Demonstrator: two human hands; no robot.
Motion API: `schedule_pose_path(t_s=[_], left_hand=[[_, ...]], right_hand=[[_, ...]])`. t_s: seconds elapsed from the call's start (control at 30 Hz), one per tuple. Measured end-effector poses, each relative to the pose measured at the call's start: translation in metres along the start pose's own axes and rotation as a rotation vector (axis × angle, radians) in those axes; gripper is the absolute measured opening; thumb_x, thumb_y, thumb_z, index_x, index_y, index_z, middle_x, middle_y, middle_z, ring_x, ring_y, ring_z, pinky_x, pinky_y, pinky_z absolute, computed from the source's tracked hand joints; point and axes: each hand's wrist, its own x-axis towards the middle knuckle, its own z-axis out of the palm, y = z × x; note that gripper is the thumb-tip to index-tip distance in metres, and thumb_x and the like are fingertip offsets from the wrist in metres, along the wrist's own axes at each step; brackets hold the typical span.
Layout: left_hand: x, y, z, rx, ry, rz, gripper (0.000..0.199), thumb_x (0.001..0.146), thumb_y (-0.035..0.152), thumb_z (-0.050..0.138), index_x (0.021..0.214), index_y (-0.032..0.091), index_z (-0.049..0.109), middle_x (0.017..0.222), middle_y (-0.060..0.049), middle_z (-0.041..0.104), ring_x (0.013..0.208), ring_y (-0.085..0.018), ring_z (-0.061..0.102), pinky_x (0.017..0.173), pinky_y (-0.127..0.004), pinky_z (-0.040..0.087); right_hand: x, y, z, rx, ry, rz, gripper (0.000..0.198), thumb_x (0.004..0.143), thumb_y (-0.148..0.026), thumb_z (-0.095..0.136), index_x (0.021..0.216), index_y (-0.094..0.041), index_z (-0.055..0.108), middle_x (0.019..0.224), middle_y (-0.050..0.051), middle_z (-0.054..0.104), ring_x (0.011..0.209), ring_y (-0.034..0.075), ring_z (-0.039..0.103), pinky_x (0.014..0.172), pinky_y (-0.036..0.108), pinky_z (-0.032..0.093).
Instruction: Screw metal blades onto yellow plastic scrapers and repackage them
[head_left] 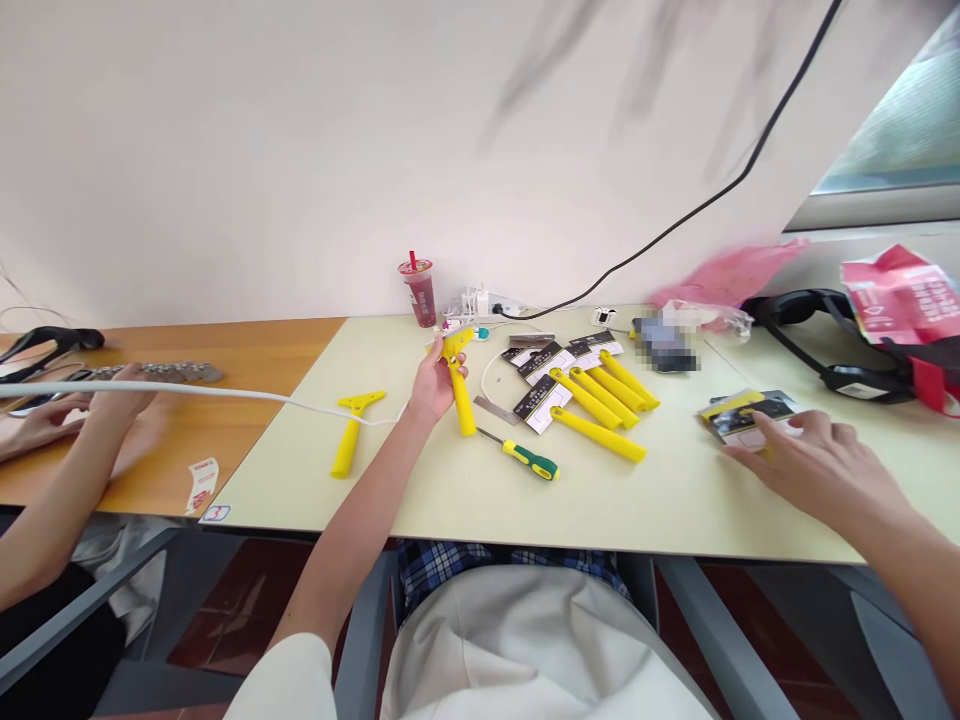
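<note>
In my left hand point(435, 385) is a yellow scraper point(460, 395), its wide head up and its handle hanging down. The fingers close round it near the head. At the right, my right hand point(825, 455) has its thumb and index finger on a small stack of printed cards point(742, 418), gripping at the near edge. A second yellow scraper point(349, 435) lies left of my left forearm. Between my hands are a green and yellow screwdriver point(531, 460), several yellow handles point(600, 435), black and white cards point(536, 402) and a thin metal blade point(495, 410).
A cup with a red straw point(420, 292) stands by the wall near a power strip point(487, 303). A white cable point(225, 392) crosses over the left side. At the right lie a blurred dark device point(665, 343), a black headset point(847, 375) and pink bags point(731, 275). Another person's hands point(124, 390) are at the left.
</note>
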Motion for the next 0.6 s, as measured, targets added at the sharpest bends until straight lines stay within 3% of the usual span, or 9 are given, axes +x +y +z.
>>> schedule_pose_path(t_s=[0.03, 0.1, 0.17, 0.27, 0.4, 0.5, 0.6], left_hand=[[0.000, 0.000, 0.000, 0.000, -0.001, -0.001, 0.017, 0.110, 0.033, 0.075, 0.100, 0.021, 0.068, 0.094, -0.001, 0.072, 0.067, -0.009, 0.065, 0.052, -0.020, 0.049], [-0.001, -0.001, 0.001, -0.003, -0.001, -0.002, 0.017, 0.109, 0.033, 0.076, 0.100, 0.021, 0.067, 0.094, -0.001, 0.072, 0.066, -0.009, 0.065, 0.052, -0.020, 0.049], [-0.002, -0.001, 0.001, -0.007, 0.002, 0.002, 0.017, 0.109, 0.033, 0.077, 0.100, 0.021, 0.067, 0.093, -0.001, 0.071, 0.067, -0.009, 0.065, 0.054, -0.019, 0.049], [-0.003, -0.002, 0.001, -0.003, 0.009, 0.017, 0.019, 0.109, 0.034, 0.077, 0.101, 0.021, 0.067, 0.093, -0.001, 0.070, 0.070, -0.009, 0.067, 0.058, -0.020, 0.052], [-0.003, -0.003, 0.000, 0.023, 0.006, 0.016, 0.020, 0.109, 0.037, 0.076, 0.102, 0.021, 0.067, 0.095, -0.001, 0.071, 0.071, -0.010, 0.067, 0.060, -0.021, 0.053], [-0.002, -0.004, 0.000, 0.018, -0.003, 0.006, 0.020, 0.109, 0.037, 0.077, 0.102, 0.021, 0.068, 0.092, -0.001, 0.071, 0.069, -0.011, 0.067, 0.058, -0.021, 0.053], [-0.002, -0.004, 0.001, -0.001, 0.001, 0.004, 0.022, 0.107, 0.039, 0.080, 0.105, 0.021, 0.068, 0.090, -0.001, 0.071, 0.068, -0.011, 0.068, 0.055, -0.022, 0.053]], right_hand=[[0.004, -0.018, -0.012, 0.036, 0.029, -0.038, 0.066, 0.109, -0.063, 0.044, 0.139, -0.010, 0.071, 0.136, 0.037, 0.066, 0.125, 0.052, 0.069, 0.102, 0.058, 0.056], [0.011, -0.058, -0.034, 0.214, 0.076, -0.193, 0.071, 0.113, -0.062, 0.037, 0.149, -0.008, 0.065, 0.141, 0.033, 0.066, 0.120, 0.046, 0.072, 0.105, 0.057, 0.056], [0.018, -0.099, -0.049, 0.370, 0.000, -0.339, 0.070, 0.112, -0.068, 0.043, 0.153, -0.015, 0.065, 0.143, 0.025, 0.068, 0.114, 0.040, 0.075, 0.103, 0.054, 0.058], [0.031, -0.148, -0.055, 0.362, -0.058, -0.536, 0.063, 0.109, -0.066, 0.053, 0.151, -0.021, 0.067, 0.137, 0.022, 0.070, 0.117, 0.040, 0.072, 0.101, 0.053, 0.059], [0.043, -0.178, -0.049, 0.254, 0.025, -0.678, 0.053, 0.109, -0.045, 0.055, 0.154, -0.018, 0.066, 0.133, 0.022, 0.070, 0.108, 0.036, 0.069, 0.095, 0.050, 0.057], [0.045, -0.188, -0.046, 0.146, 0.113, -0.769, 0.039, 0.108, -0.022, 0.047, 0.132, -0.012, 0.076, 0.126, 0.025, 0.072, 0.111, 0.037, 0.066, 0.096, 0.050, 0.053], [0.049, -0.192, -0.054, 0.085, 0.094, -0.828, 0.038, 0.108, -0.015, 0.040, 0.116, -0.010, 0.077, 0.112, 0.026, 0.075, 0.107, 0.038, 0.067, 0.093, 0.048, 0.051]])
